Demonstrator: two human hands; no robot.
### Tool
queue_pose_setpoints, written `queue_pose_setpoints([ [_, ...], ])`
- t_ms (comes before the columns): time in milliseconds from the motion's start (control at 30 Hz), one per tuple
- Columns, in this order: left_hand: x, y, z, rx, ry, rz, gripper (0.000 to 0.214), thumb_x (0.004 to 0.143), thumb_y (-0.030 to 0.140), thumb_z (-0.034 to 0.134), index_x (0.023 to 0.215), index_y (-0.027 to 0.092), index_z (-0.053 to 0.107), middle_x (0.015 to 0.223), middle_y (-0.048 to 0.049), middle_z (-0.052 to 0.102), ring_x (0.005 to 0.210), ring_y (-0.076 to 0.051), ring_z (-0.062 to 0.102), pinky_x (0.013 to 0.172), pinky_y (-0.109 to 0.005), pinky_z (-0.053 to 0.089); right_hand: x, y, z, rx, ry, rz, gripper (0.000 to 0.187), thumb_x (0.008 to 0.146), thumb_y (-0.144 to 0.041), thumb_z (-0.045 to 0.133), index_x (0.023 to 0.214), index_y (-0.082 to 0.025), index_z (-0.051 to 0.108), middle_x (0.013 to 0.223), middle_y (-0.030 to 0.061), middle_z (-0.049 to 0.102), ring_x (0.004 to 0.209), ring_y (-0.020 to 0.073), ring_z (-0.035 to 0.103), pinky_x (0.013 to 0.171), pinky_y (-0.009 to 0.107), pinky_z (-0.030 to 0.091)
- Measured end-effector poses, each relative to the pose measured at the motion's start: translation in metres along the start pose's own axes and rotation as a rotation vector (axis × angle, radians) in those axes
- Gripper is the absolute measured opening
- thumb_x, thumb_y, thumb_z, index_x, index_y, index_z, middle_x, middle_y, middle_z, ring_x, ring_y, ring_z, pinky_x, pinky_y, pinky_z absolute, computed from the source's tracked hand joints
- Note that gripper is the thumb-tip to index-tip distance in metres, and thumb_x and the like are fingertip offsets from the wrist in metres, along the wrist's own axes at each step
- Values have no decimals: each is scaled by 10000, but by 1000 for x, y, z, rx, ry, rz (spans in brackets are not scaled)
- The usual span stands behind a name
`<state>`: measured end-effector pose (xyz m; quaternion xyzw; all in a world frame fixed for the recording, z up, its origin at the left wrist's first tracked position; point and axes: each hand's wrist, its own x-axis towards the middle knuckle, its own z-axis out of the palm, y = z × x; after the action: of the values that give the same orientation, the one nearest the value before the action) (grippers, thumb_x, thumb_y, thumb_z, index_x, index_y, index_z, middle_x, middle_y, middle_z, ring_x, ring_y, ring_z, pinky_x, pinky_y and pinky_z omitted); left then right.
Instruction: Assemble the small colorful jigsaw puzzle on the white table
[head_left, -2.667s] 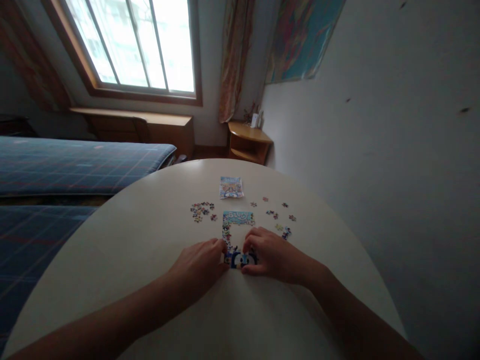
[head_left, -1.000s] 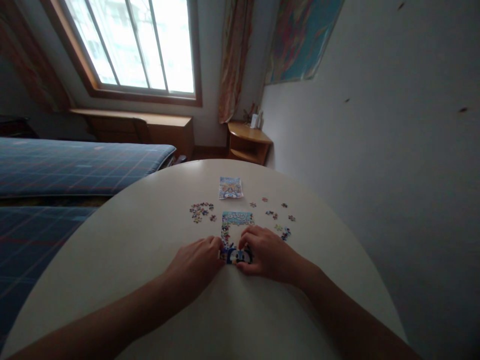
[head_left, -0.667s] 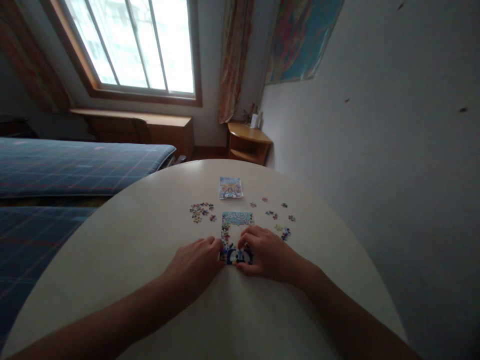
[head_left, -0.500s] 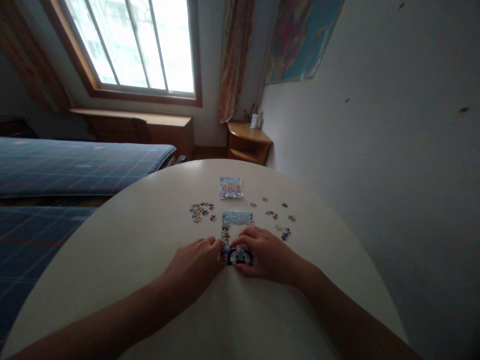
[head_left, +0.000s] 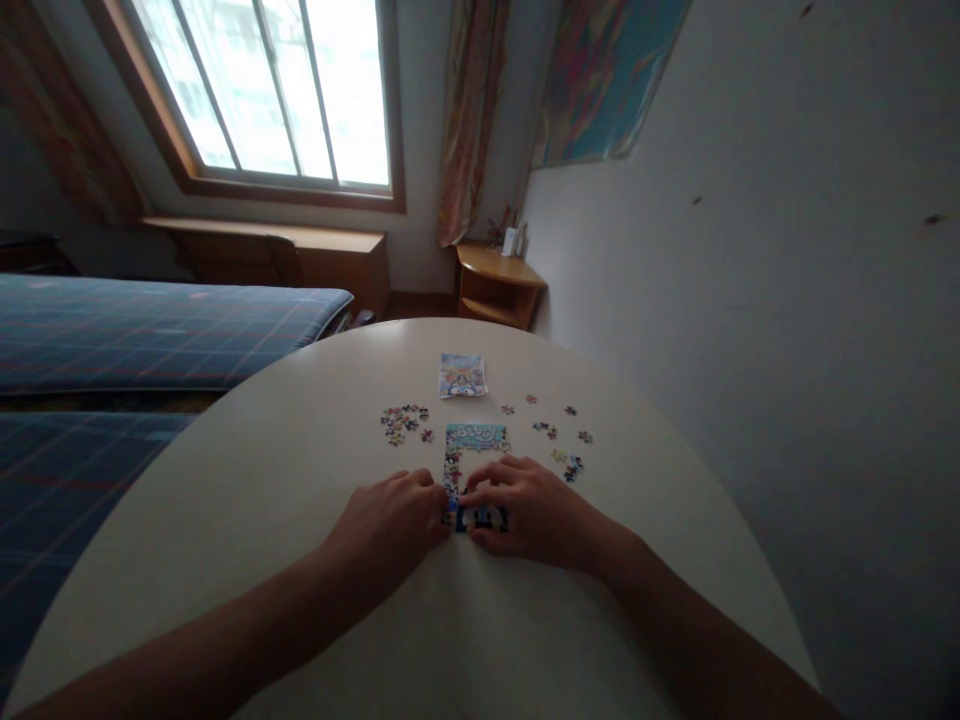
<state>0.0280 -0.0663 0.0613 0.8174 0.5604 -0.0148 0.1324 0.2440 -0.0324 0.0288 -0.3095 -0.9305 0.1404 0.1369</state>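
Note:
A partly joined jigsaw puzzle lies flat on the round white table, with a bare gap in its middle. My left hand presses against its lower left edge, fingers curled together. Over the lower right part arches my right hand, thumb at the bottom edge and fingertips on a section with a dark blue cartoon face. The right palm hides part of the puzzle's right side. Loose puzzle pieces lie in a cluster to the left, and more pieces are scattered to the right.
Behind the puzzle lies a small printed picture sheet. A mattress with a plaid cover is beyond the table's left edge. Past the far edge are a wooden corner shelf and a long wooden desk. A wall runs along the right.
My right fingertips have shifted very slightly over the lower part of the puzzle. My left hand stays at the left edge, and the loose pieces lie as before.

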Motion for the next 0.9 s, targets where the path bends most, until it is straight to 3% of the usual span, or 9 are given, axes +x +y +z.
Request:
queue_pose_setpoints([
  [133,-3,3,0,28,34,8,219,934,284,590,1133,236,667,1148,-61,676,1054,-271,653,787,-367,548,1,0,-1,-2,-4,-9,314,857,-359,680,1162,-284,695,1215,27,691,1105,218,609,1000,424,440],
  [300,-11,13,10,103,60,71,302,936,167,529,1219,195,629,1340,-99,599,1146,-274,611,811,-383,587,1,2,0,12,5,-29,327,848,-337,690,1171,-283,698,1206,29,691,1108,208,603,1007,402,453],
  [400,-13,16,19,140,66,153,294,923,161,535,1191,188,653,1313,-108,621,1130,-292,620,827,-433,594,1,1,-1,18,-2,-33,317,839,-327,700,1153,-285,711,1194,28,697,1095,208,612,1004,396,461],
  [533,-12,17,28,155,133,122,368,920,189,553,1283,158,603,1369,-136,590,1177,-315,604,860,-470,593,1,3,-5,23,12,-38,352,837,-355,708,1177,-263,699,1189,39,702,1099,216,617,1032,406,452],
  [700,-1,15,41,154,254,182,513,923,282,579,1395,92,506,1553,-189,378,1420,-359,375,1057,-510,478,0,25,-4,-62,134,143,495,924,-347,599,1380,-159,556,1401,133,585,1296,259,517,1122,456,385],
  [800,4,13,48,137,287,174,503,936,317,557,1375,73,517,1516,-216,425,1404,-365,403,1030,-508,499,-1,42,1,-102,131,216,549,946,-384,564,1422,-117,509,1469,172,513,1374,290,447,1150,494,348],
  [900,6,13,52,145,303,199,449,945,296,526,1329,64,547,1468,-237,479,1362,-359,465,1019,-510,505,-2,48,3,-107,103,229,525,944,-403,564,1385,-118,557,1446,175,536,1348,302,473,1139,504,362],
])
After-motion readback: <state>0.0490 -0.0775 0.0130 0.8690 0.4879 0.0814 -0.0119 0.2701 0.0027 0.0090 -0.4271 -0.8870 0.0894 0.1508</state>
